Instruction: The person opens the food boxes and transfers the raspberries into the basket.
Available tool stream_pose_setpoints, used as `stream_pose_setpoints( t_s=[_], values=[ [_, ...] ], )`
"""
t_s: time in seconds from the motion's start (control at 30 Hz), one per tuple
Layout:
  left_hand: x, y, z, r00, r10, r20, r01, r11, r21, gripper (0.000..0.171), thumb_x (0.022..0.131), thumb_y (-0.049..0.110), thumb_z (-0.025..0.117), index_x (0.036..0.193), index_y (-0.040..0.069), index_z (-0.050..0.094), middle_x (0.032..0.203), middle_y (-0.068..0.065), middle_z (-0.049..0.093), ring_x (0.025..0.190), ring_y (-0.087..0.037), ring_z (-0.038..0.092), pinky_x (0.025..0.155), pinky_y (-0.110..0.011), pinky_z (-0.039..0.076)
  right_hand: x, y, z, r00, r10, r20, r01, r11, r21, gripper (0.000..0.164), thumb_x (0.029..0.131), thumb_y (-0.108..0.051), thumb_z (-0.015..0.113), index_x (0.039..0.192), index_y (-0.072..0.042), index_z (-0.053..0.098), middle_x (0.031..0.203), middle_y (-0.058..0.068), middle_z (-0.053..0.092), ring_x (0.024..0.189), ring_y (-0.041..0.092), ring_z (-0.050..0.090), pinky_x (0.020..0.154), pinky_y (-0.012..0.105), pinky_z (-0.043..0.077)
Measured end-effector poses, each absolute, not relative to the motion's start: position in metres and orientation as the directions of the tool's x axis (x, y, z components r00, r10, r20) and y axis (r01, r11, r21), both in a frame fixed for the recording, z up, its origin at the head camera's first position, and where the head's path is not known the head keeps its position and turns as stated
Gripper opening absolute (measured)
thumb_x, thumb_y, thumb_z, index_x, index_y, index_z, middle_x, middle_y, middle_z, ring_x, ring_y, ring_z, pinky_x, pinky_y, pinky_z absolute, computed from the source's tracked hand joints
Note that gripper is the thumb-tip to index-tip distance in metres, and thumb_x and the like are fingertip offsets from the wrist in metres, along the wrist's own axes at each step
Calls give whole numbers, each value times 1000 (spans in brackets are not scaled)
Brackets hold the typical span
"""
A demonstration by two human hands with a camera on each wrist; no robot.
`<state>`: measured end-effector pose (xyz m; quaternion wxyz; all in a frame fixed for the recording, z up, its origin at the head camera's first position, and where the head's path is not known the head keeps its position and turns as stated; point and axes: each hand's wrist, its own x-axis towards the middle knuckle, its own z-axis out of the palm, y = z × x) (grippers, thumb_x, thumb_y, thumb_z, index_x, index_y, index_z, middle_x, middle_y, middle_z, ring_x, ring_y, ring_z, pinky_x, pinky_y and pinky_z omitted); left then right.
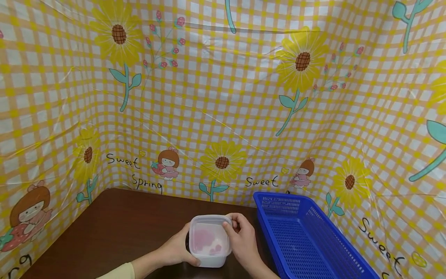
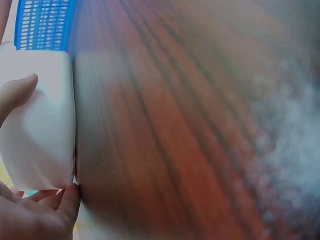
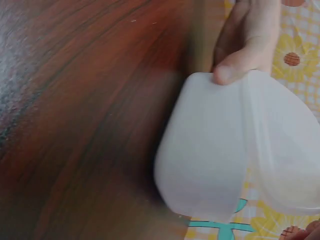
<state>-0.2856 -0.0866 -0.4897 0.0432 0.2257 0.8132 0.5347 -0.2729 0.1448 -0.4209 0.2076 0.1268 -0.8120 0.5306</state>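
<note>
A white translucent food container (image 1: 209,262) with rounded corners is between the hands, low in the middle of the head view. Its clear lid (image 1: 212,236) shows pink patches. My left hand (image 1: 175,248) grips the container's left side, thumb near the front corner. At the lid's back right corner, my right hand (image 1: 244,237) pinches the edge between thumb and curled fingers. In the right wrist view the lid (image 3: 287,142) slants away from the container body (image 3: 202,150), joined near the left thumb and parted toward the right fingers (image 3: 311,233).
A blue perforated plastic basket (image 1: 262,217) stands just right of the right hand. The dark brown wooden table (image 1: 139,221) lies under everything. A checked, sunflower-printed cloth (image 1: 223,97) hangs as walls around the back and sides.
</note>
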Motion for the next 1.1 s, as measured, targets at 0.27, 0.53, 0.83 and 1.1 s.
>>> stream_pose_setpoints(
  t_s=[0.27, 0.53, 0.83, 1.1],
  values=[
    [-284, -88, -487, -897, 408, 172, 320, 328, 889, 128, 61, 27, 96, 161, 17, 17, 147, -13, 48, 125, -30, 51, 100, -54, 40, -271, 152, -401, -937, -24, 349, -339, 310, -888, 12, 91, -8, 73, 99, -2, 66, 83, 2, 47, 76, 10, 48, 63, 20, 39],
    [-280, -89, -483, -922, 365, 128, 274, 382, 883, 114, 69, 37, 92, 157, 5, 25, 151, -19, 44, 136, -38, 45, 109, -66, 33, -271, 162, -388, -924, -16, 382, -361, 363, -859, 7, 93, -10, 71, 97, -5, 67, 79, 2, 47, 69, 10, 45, 57, 21, 36],
    [-277, -86, -481, -951, 288, 111, 239, 461, 855, 96, 80, 44, 83, 153, 4, 35, 149, -22, 46, 137, -45, 44, 104, -71, 35, -284, 166, -384, -892, -21, 452, -410, 462, -786, 4, 93, -14, 73, 94, -11, 70, 81, 1, 51, 76, 12, 48, 63, 22, 39],
    [-279, -85, -486, -950, 268, 160, 277, 485, 830, 95, 78, 45, 85, 150, 3, 40, 146, -21, 50, 135, -43, 46, 104, -69, 36, -306, 156, -386, -852, -40, 522, -448, 572, -687, 4, 89, -11, 76, 91, -11, 72, 80, -2, 57, 76, 12, 52, 64, 22, 43]
  ],
)
